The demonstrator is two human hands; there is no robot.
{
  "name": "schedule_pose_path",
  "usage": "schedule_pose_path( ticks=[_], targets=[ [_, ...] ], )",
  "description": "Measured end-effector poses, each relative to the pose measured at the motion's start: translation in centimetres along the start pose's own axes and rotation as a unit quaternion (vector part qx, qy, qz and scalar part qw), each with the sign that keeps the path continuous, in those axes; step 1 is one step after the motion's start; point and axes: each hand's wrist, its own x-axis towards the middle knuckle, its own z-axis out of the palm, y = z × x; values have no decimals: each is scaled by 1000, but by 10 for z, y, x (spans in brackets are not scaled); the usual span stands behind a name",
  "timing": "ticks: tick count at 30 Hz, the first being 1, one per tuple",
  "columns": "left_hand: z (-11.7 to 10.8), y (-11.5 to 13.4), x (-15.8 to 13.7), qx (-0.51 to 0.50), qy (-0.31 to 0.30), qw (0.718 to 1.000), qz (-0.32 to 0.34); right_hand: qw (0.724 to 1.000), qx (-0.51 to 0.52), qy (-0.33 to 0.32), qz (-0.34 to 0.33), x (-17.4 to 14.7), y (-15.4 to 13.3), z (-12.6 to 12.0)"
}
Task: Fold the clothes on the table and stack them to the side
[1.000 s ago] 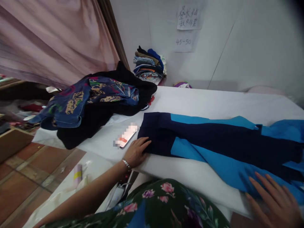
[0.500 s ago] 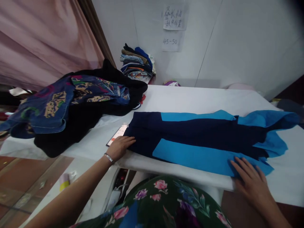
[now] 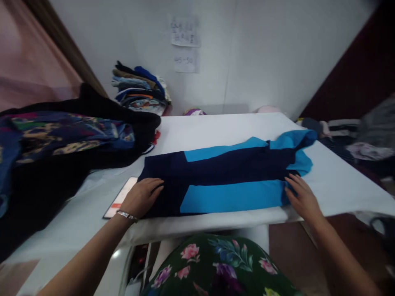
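Two hands [image 3: 140, 198] [image 3: 304, 195] on blue garment [image 3: 230, 169], phone [image 3: 119, 200] alongside, white table [image 3: 216, 128]

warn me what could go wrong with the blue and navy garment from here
The phone lies close beside the left hand, so it might get nudged. The garment lies along the near edge of the table and could slip over. Its bunched right end might crease.

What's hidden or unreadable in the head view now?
All in the head view:
Phone: partly covered by the left hand.
Blue-and-navy garment: left hand and right hand cover patches, so grip is unclear.
Patterned garment: cut off by the left edge.
Upper wall sign: handwriting blurred.
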Motion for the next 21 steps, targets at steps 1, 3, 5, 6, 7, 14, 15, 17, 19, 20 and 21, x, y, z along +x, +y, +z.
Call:
schedule_pose_path(
  ticks=[1, 3, 5, 6, 7, 14, 15, 17, 19, 20, 21],
  targets=[
    [6, 0, 11, 11, 0, 1000, 12, 1000, -6, -7, 17, 5, 5, 3],
    [21, -3, 28, 34, -16, 999, 32, 999, -16, -26, 35, 12, 14, 8],
    [33, -9, 40, 54, -32, 997, 40, 999, -20, -27, 40, 15, 17, 9],
    [37, -12, 44, 62, -35, 997, 42, 999, -20, -20, 40, 16, 17, 8],
    [40, -16, 47, 70, -33, 996, 42, 999, -19, -11, 40, 16, 16, 7],
    [42, -34, 49, 102, 9, 995, 2, 999, -4, 31, 38, 6, 12, -3],
    [42, -36, 49, 103, 12, 995, -6, 999, -1, 23, 29, 5, 13, -3],
    [42, -38, 50, 98, -2, 995, -30, 1000, 2, -2, 10, 5, 14, -2],
    [42, -39, 52, 84, -37, 995, -50, 1000, 0, -23, 7, 10, 14, -2],
    [40, -40, 52, 76, -56, 994, -55, 1000, -1, -26, 11, 13, 14, -2],
    [39, -40, 53, 70, -70, 993, -57, 1000, 0, -22, 15, 18, 13, -3]
  ],
)
